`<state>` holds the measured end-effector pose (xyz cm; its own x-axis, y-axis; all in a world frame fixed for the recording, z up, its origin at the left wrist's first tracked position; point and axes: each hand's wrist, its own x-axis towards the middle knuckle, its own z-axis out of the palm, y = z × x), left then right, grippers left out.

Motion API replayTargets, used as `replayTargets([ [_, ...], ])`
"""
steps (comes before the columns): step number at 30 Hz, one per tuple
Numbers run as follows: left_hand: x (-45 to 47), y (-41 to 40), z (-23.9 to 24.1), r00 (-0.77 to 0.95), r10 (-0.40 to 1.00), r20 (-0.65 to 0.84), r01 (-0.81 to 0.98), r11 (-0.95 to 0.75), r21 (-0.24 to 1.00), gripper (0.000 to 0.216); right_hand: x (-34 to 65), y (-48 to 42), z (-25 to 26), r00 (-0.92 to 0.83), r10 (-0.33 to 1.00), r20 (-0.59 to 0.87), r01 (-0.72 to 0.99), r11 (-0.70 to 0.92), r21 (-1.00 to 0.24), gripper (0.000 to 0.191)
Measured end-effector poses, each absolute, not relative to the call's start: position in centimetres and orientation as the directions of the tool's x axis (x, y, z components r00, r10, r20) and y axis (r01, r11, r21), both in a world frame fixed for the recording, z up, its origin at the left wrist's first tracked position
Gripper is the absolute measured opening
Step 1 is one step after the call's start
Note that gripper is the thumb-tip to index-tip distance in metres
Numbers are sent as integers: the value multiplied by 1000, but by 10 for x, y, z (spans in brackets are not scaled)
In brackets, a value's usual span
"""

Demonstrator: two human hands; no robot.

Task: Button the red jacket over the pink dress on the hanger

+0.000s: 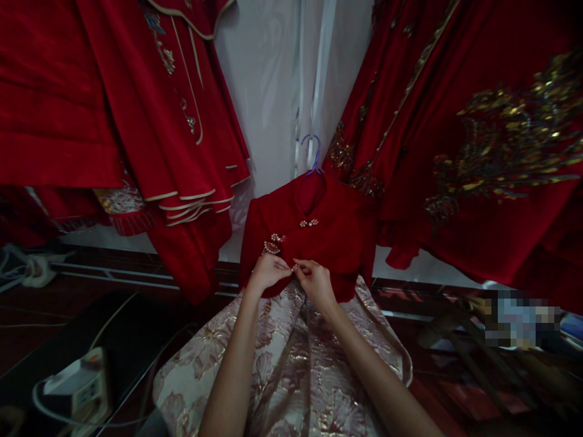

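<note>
A short red jacket [334, 249] hangs in front of me on a purple hanger [315, 159]. Pairs of pearl-like flower fasteners [308, 223] and a fan-shaped beaded ornament [271, 247] decorate its front. My left hand [269, 271] and my right hand [314, 280] meet at the lower front of the jacket, fingertips pinched close together. Between them shows a tiny pale bead-like piece, too small to name for certain. Below the jacket spreads a cream and pink brocade skirt [291, 376], with my forearms over it.
Long red garments [168, 109] hang at the left, and red gowns with gold sequin work [501, 145] hang at the right. A white power strip [93, 385] with a cable lies on a dark surface [132, 321] at lower left. A pale wall [264, 73] stands behind.
</note>
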<state>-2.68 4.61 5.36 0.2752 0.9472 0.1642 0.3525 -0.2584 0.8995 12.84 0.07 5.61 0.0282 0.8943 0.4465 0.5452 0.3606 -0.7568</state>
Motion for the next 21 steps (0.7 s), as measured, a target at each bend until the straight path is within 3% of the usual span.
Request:
replayTargets([
  [6, -27, 48, 51, 304, 941, 147, 322, -247, 914, 17, 128, 4, 51, -2, 877, 481, 547, 404, -734, 25],
  [9, -29, 49, 54, 360, 925, 123, 285, -235, 929, 14, 134, 5, 49, -68, 907, 415, 451, 399, -798, 28],
  [13, -38, 47, 59, 285, 948, 141, 433, -258, 864, 15, 153, 1, 53, -85, 954, 288, 347, 299, -889, 32],
  [21, -32, 40, 60, 336, 930, 149, 552, -323, 768, 24, 164, -8, 59, -41, 922, 386, 432, 364, -825, 22],
])
